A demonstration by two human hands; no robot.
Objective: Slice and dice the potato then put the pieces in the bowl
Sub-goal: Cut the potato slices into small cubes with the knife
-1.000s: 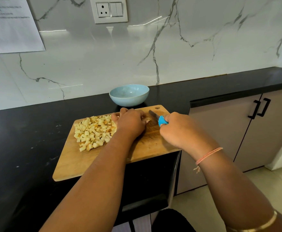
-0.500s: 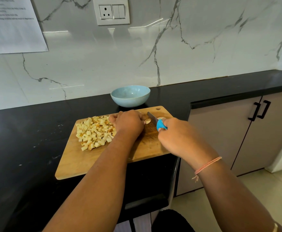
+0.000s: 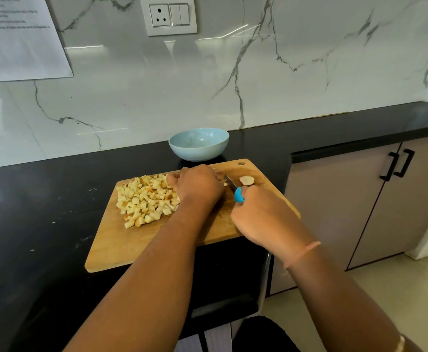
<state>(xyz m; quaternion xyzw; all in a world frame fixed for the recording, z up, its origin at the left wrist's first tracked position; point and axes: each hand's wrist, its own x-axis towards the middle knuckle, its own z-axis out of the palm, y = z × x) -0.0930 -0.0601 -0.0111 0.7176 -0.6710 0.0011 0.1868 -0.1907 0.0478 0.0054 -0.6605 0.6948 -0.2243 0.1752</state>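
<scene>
A wooden cutting board (image 3: 142,245) lies on the black counter. A heap of diced potato pieces (image 3: 145,199) covers its left part. My left hand (image 3: 197,185) rests curled over the last bit of potato at the board's middle, which it mostly hides. My right hand (image 3: 261,219) grips a knife by its blue handle (image 3: 239,195), and the blade (image 3: 230,182) points toward my left fingers. A potato end slice (image 3: 246,180) lies to the right of the blade. The light blue bowl (image 3: 199,144) stands empty just behind the board.
The counter (image 3: 43,212) runs left and back to a marble wall with a socket plate (image 3: 169,15) and a paper sheet (image 3: 20,39). A cabinet with black handles (image 3: 398,165) stands at the right, with floor below.
The knife has drawn back toward me and a cut end slice now lies free to the right of the blade. My left hand stays on the remaining piece.
</scene>
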